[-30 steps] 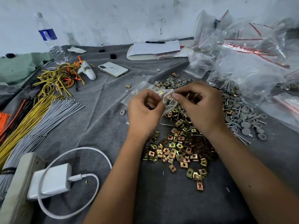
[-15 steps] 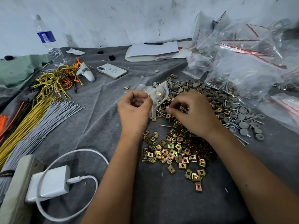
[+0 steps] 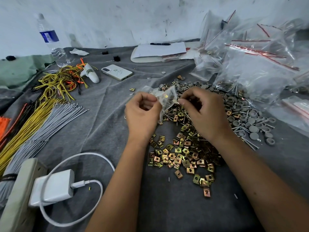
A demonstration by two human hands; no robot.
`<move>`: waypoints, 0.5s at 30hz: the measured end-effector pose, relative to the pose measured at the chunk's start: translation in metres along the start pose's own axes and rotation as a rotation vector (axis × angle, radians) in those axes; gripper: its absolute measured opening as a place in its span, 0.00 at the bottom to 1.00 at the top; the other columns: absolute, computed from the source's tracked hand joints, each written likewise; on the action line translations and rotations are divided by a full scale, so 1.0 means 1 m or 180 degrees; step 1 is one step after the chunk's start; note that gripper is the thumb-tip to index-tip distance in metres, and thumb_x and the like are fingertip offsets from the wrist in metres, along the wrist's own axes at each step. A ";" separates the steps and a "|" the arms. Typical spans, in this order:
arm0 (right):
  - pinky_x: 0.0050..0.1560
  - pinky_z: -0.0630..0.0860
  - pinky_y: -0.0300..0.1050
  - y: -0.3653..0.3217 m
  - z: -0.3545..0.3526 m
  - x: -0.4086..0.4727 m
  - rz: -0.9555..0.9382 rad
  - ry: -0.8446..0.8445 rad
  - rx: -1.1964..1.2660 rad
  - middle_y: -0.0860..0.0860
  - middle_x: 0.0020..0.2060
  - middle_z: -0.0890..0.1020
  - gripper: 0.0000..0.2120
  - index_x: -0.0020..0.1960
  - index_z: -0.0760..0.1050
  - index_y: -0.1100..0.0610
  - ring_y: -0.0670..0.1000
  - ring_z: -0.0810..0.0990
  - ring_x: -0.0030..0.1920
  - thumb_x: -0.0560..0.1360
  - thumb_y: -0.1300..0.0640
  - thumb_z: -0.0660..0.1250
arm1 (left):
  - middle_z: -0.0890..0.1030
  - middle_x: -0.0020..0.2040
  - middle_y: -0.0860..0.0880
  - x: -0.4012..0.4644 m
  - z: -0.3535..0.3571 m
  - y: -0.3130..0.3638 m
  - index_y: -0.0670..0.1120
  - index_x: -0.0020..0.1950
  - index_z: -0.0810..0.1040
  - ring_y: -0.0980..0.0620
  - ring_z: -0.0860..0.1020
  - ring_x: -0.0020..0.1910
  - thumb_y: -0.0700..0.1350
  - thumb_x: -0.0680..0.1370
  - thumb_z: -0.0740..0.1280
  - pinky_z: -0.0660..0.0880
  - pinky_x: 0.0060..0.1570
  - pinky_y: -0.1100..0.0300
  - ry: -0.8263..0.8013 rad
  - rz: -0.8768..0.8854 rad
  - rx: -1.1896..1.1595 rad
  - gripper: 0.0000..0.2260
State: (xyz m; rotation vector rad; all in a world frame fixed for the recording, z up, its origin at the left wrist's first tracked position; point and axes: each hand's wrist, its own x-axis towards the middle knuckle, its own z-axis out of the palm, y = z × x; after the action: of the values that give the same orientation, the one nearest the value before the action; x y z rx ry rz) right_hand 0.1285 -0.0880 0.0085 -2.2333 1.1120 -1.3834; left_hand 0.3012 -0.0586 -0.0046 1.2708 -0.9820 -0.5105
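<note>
1. Head view: my left hand (image 3: 142,114) has its fingers curled and pinches the left side of a small clear bag (image 3: 167,97), holding it up off the bench (image 3: 107,131).
2. My right hand (image 3: 206,114) is curled too. Its thumb and fingertips pinch at the bag's right edge, and I cannot tell whether a small part sits between them.
3. The bag hangs between the two hands, over the far edge of the pile of brass clip nuts (image 3: 182,154). A gold-coloured piece shows through the plastic.
4. The clip nuts lie on the grey cloth between my wrists and spread toward me.
5. Just right of my right hand, grey caps (image 3: 250,121) lie mixed with nails. Beyond them sits a heap of clear zip bags (image 3: 260,69) with red strips.
6. On the left I see a phone (image 3: 117,72), a water bottle (image 3: 51,41) and bundles of yellow and grey wires (image 3: 33,124). A white charger (image 3: 53,186) is plugged into a power strip (image 3: 16,198) at the near corner.
</note>
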 end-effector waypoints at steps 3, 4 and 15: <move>0.51 0.77 0.34 0.002 -0.002 0.000 -0.0126 0.0065 0.0049 0.50 0.47 0.85 0.05 0.53 0.84 0.60 0.47 0.82 0.48 0.77 0.62 0.74 | 0.79 0.33 0.51 -0.003 0.003 0.003 0.43 0.42 0.80 0.56 0.75 0.32 0.31 0.73 0.73 0.75 0.33 0.64 -0.0324 0.0072 0.0078 0.08; 0.52 0.78 0.36 0.002 -0.001 0.000 -0.0187 0.0022 0.0044 0.50 0.47 0.85 0.06 0.53 0.84 0.59 0.47 0.83 0.48 0.76 0.63 0.74 | 0.78 0.32 0.51 -0.004 0.004 0.004 0.42 0.42 0.80 0.55 0.74 0.31 0.32 0.74 0.74 0.74 0.32 0.63 -0.0403 0.0056 0.0048 0.07; 0.50 0.82 0.37 0.000 0.000 -0.002 -0.0072 -0.0128 0.0076 0.47 0.48 0.87 0.09 0.54 0.86 0.56 0.41 0.85 0.47 0.74 0.60 0.78 | 0.79 0.31 0.53 -0.002 0.001 0.004 0.46 0.41 0.80 0.55 0.75 0.30 0.37 0.71 0.75 0.74 0.30 0.63 -0.0627 -0.0074 -0.0252 0.06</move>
State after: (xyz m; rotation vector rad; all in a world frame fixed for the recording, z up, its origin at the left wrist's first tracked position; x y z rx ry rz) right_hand 0.1283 -0.0867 0.0074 -2.2534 1.0547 -1.3474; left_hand 0.2984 -0.0562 -0.0014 1.1779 -1.1011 -0.6961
